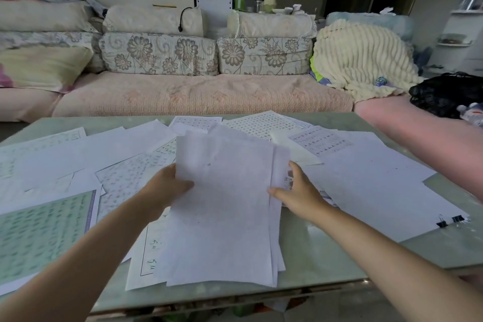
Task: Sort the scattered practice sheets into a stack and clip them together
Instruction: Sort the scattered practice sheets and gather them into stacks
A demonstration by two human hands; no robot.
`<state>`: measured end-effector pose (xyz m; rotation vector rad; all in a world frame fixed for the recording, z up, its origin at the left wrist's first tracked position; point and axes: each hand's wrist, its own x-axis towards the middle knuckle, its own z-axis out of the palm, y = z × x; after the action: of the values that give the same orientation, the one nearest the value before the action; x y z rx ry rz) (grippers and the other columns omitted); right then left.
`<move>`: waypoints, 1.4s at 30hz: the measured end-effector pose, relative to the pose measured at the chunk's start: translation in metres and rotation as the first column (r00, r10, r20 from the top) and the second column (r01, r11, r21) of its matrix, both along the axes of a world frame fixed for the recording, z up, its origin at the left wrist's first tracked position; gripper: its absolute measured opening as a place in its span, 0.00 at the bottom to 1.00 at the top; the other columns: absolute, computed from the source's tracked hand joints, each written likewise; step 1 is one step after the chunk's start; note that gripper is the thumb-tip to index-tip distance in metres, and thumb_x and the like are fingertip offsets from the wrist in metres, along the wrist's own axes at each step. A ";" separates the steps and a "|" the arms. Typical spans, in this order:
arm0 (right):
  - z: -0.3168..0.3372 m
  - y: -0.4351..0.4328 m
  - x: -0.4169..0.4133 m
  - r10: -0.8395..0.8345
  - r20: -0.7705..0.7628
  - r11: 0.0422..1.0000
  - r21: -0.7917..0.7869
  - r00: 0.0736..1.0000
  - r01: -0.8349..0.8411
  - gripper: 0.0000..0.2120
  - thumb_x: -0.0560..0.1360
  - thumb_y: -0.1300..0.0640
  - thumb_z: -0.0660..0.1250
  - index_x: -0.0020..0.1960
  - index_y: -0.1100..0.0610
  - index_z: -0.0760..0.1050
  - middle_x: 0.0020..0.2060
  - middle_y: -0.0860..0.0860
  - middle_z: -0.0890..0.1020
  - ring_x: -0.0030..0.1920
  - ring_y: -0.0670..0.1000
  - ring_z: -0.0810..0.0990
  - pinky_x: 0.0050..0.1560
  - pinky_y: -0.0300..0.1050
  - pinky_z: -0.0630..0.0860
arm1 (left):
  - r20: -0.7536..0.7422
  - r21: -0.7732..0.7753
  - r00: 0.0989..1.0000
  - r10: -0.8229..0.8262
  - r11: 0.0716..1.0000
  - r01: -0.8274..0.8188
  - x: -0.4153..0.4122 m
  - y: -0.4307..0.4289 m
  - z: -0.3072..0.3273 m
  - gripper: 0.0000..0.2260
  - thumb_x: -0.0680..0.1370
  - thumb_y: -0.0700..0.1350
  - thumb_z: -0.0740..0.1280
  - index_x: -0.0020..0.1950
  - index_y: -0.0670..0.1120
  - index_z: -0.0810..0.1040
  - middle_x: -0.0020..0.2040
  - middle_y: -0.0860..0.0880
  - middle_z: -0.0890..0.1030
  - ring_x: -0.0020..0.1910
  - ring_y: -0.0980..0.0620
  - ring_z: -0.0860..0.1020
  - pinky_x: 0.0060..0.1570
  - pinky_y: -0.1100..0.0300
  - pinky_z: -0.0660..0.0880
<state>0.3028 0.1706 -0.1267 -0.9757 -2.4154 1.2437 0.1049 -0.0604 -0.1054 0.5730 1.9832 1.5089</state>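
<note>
both hands (167, 185) gripping paper stack (222, 204), glass table (326, 256)

Both forearms (86, 256) are bare, uncovered from the lower edge of the view right down to the wrists. They are slim and smooth. The left hand (167, 187) and the right hand (300, 192) are bare as well, with slender fingers (294, 168). The fingernails are too blurred to make out in any detail.

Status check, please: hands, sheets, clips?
Stack gripped by left hand and right hand. Loose sheets lie scattered around. Binder clips untouched, far right.
</note>
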 end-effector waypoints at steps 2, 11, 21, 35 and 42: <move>0.001 -0.002 -0.009 -0.032 -0.121 0.970 -0.241 0.992 0.002 0.36 0.71 0.48 0.74 0.75 0.51 0.62 0.66 0.48 0.77 0.62 0.51 0.78 0.65 0.54 0.75 | 0.065 0.103 0.998 0.028 0.994 -0.034 -0.004 -0.005 0.000 0.17 0.73 0.34 0.67 0.61 0.43 0.78 0.53 0.44 0.84 0.52 0.42 0.83 0.50 0.46 0.79; 0.004 -0.045 -0.056 0.207 0.256 0.971 0.061 0.944 -0.229 0.19 0.79 0.54 0.63 0.67 0.57 0.64 0.60 0.53 0.74 0.57 0.55 0.74 0.56 0.49 0.72 | -0.119 -0.106 0.990 0.078 0.990 -0.091 -0.016 -0.014 -0.016 0.18 0.71 0.42 0.72 0.60 0.44 0.77 0.54 0.44 0.83 0.51 0.42 0.82 0.55 0.43 0.79; 0.012 -0.012 -0.046 0.135 0.252 0.937 0.282 0.958 -0.206 0.23 0.74 0.49 0.69 0.67 0.52 0.71 0.62 0.52 0.75 0.61 0.56 0.76 0.61 0.49 0.73 | -0.650 -0.535 0.753 -0.101 0.765 -0.358 0.000 0.029 -0.021 0.36 0.73 0.51 0.72 0.75 0.44 0.58 0.69 0.41 0.61 0.69 0.40 0.61 0.66 0.49 0.66; 0.004 0.152 0.113 -0.241 0.471 0.881 0.474 0.849 -0.012 0.39 0.75 0.35 0.63 0.78 0.54 0.58 0.77 0.56 0.60 0.76 0.58 0.58 0.72 0.53 0.62 | -0.685 -0.440 0.461 -0.563 0.825 0.354 0.128 0.225 -0.028 0.18 0.78 0.47 0.67 0.68 0.52 0.72 0.66 0.49 0.73 0.67 0.49 0.68 0.67 0.52 0.66; -0.015 0.179 0.139 -0.207 0.460 0.891 0.454 0.864 -0.028 0.41 0.74 0.32 0.63 0.79 0.52 0.57 0.77 0.51 0.64 0.76 0.55 0.61 0.73 0.54 0.60 | -0.518 -0.744 0.238 -0.822 0.570 0.348 0.160 0.281 -0.050 0.43 0.70 0.70 0.65 0.79 0.57 0.51 0.80 0.56 0.48 0.78 0.55 0.46 0.76 0.49 0.49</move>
<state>0.4418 0.3495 -0.1421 -1.3626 -2.7991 0.3715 0.2653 0.2207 -0.1551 1.8805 2.1668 0.0649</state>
